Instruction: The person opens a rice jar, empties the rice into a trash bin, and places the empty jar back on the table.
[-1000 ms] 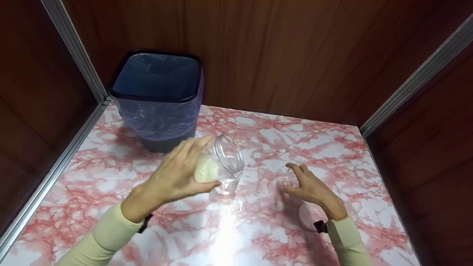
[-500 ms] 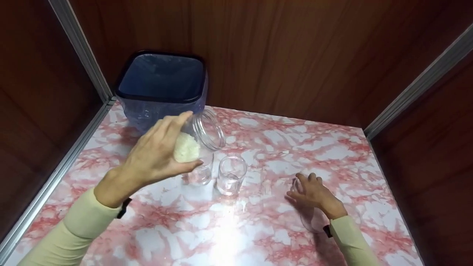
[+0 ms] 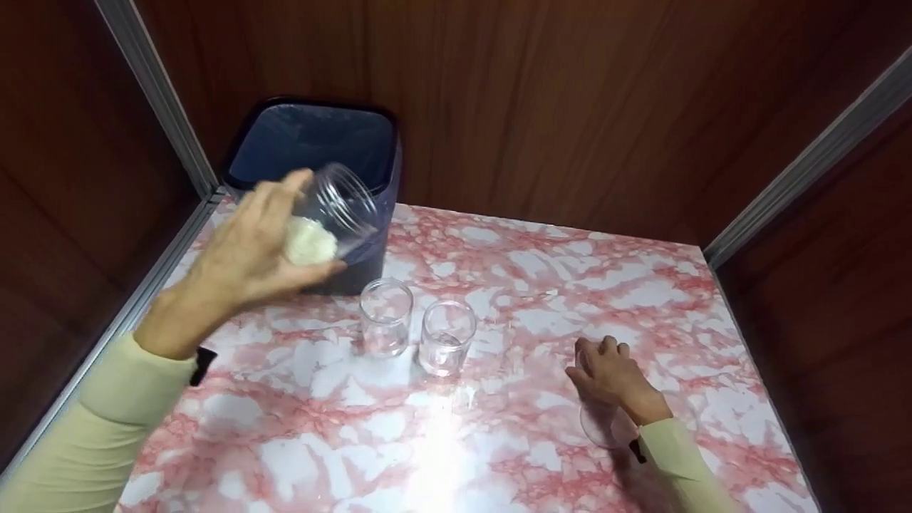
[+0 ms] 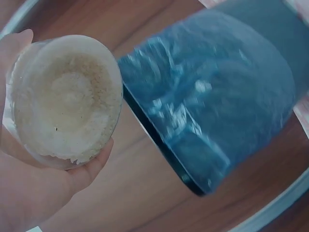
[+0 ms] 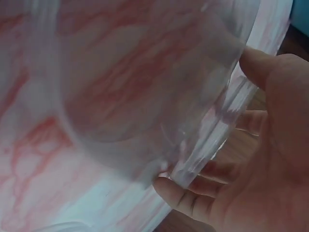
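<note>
My left hand [image 3: 242, 256] grips a clear jar [image 3: 340, 206] by its side, tilted with the mouth up and to the right. White, rice-like grains [image 3: 310, 241] lie in its bottom; the left wrist view shows the grains [image 4: 72, 101] through the base. At the right, my right hand [image 3: 613, 374] holds a clear container [image 5: 140, 92], thumb and fingertips on its edge; the hand hides most of it in the head view. Two clear glasses [image 3: 385, 317] [image 3: 447, 338] stand side by side on the table, between my hands.
A dark bin [image 3: 388, 171] with a translucent liner [image 4: 207, 96] stands at the back left, behind the jar. A clear round outline [image 3: 598, 426] lies by my right wrist. Brown wooden panels [image 3: 534, 107] enclose the red-and-white marbled table [image 3: 527, 456].
My left hand has carried the jar left and toward the back, to in front of the bin, uncovering the two glasses. My right hand has shifted slightly right, its fingers closing round the clear container.
</note>
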{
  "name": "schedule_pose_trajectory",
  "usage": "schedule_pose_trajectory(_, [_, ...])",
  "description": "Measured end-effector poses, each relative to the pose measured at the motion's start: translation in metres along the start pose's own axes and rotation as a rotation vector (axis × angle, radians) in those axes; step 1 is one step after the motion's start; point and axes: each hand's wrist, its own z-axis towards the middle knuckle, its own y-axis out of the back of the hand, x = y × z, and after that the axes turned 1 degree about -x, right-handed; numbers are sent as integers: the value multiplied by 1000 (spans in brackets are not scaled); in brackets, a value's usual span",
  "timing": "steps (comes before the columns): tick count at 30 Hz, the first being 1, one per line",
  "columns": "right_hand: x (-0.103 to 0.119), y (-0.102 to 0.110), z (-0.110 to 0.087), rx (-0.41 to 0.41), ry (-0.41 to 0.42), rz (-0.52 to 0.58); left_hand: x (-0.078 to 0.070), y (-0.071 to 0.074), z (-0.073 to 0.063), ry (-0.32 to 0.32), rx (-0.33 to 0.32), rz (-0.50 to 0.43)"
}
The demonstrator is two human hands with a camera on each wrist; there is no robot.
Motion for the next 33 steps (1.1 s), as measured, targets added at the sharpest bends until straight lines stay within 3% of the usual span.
schedule_pose_trajectory(5, [1,-5,-4,12,4,-20,10,13,4,28,-1,75])
schedule_pose_trajectory(10, [0,-8,-11,48,13,-2,14,23,9,62,102,173])
schedule_pose_trajectory(23, [-14,8,-19,68,-29,1,25,44,59,156,297,241])
schedule_pose_trajectory(33, [-4,10,-14,40,39,14,52,65,60,171,338,327])
